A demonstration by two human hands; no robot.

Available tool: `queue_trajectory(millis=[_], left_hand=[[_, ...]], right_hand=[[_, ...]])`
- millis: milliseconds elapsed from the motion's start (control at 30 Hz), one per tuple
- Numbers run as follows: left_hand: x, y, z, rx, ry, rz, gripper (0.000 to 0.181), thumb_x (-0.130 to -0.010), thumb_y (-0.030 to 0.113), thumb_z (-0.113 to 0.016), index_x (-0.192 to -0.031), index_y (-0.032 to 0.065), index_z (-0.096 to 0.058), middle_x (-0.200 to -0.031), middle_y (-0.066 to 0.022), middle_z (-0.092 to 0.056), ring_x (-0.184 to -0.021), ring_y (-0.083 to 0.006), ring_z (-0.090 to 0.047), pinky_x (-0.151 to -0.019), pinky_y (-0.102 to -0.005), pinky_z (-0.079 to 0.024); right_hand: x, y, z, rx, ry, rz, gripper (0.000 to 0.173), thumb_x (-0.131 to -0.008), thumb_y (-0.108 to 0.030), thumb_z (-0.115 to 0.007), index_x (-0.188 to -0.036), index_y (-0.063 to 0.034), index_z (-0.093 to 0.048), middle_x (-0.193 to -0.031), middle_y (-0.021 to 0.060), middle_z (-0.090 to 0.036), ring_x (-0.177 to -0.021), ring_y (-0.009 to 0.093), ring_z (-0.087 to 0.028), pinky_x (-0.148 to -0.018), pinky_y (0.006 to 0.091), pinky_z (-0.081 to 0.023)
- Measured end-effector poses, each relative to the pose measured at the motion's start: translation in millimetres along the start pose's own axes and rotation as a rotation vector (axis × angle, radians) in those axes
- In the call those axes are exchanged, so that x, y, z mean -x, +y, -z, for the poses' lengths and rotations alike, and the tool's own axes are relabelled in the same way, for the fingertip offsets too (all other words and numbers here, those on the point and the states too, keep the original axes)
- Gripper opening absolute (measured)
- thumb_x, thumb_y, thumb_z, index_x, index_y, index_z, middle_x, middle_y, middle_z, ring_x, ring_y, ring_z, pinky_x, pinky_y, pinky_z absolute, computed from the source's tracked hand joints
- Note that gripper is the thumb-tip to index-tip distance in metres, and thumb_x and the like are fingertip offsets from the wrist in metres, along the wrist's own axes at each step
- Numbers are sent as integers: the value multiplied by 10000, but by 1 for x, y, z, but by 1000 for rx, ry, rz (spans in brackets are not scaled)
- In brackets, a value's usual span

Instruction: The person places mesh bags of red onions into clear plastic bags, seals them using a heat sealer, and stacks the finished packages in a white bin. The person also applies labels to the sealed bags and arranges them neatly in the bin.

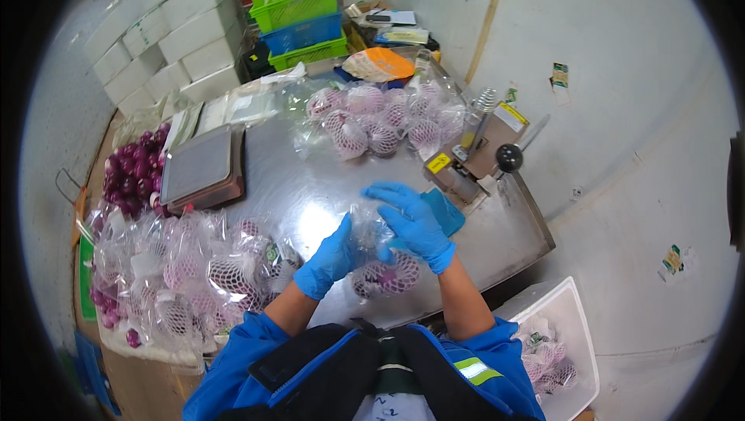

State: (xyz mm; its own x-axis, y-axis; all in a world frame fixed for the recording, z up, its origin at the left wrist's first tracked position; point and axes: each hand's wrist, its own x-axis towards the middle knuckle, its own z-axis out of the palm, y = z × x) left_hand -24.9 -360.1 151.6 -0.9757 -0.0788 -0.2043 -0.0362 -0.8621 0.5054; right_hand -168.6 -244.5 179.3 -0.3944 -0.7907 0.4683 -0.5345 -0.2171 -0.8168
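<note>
A clear plastic bag (372, 226) stands between my hands over the steel table. White foam netting (401, 272) in its lower part wraps purple produce that looks like red onions. My left hand (326, 262), in a blue glove, grips the bag's left side with the thumb up. From the right, my gloved right hand (418, 228) curves round the bag's upper part, fingers stretched across it. A teal cloth or pad (445, 211) lies just beyond the right hand. Beyond that is a bench-mounted bag-neck sealer (465, 179) with a black ball knob (509, 158).
Filled net-wrapped bags are heaped at left (180, 281) and at the table's back (378, 112). A weighing scale (201, 162) sits beside loose purple onions (132, 171). A white foam box (585, 328) holds more bags at lower right. Stacked crates (297, 8) and foam boxes (192, 37) stand behind.
</note>
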Motion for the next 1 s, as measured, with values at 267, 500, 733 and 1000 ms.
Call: queue_trajectory(millis=[267, 500, 733, 1000], left_hand=[[-53, -37, -61, -902, -147, -172, 158, -850, 118, -588, -969, 44, -516, -911, -79, -558, -810, -167, -567, -731, -310, -469], [-143, -34, -97, -1963, -397, -1095, 209, -709, 69, -593, -911, 48, -540, -865, -157, -531, -799, -353, -513, -703, -405, -432], [-216, 13, -52, -1002, 211, -515, 130, -884, 162, -545, -839, 45, -511, -769, 11, -464, -704, -85, -426, -628, -248, -382], [-230, -4, -42, -1008, 178, -615, 194, -895, 178, -533, -864, 1, -460, -740, -7, -413, -680, -91, -375, -598, -264, -356]], right_hand=[[113, 97, -39, 905, 52, 106, 657, -767, -225, -692, -1308, -31, -374, -1267, 151, -445, -1146, 275, -461, -969, 373, -380], [72, 114, 42, 221, 532, -297, 354, -834, -218, -591, -1127, -29, -530, -1041, 157, -599, -946, 323, -585, -834, 413, -459], [21, 49, 85, 624, 64, -567, 392, -840, -336, -585, -1081, -30, -544, -950, 171, -634, -859, 333, -622, -753, 382, -500], [-12, -54, 98, -643, 475, -277, 356, -906, -352, -465, -917, -35, -627, -780, 64, -609, -681, 135, -582, -585, 230, -475]])
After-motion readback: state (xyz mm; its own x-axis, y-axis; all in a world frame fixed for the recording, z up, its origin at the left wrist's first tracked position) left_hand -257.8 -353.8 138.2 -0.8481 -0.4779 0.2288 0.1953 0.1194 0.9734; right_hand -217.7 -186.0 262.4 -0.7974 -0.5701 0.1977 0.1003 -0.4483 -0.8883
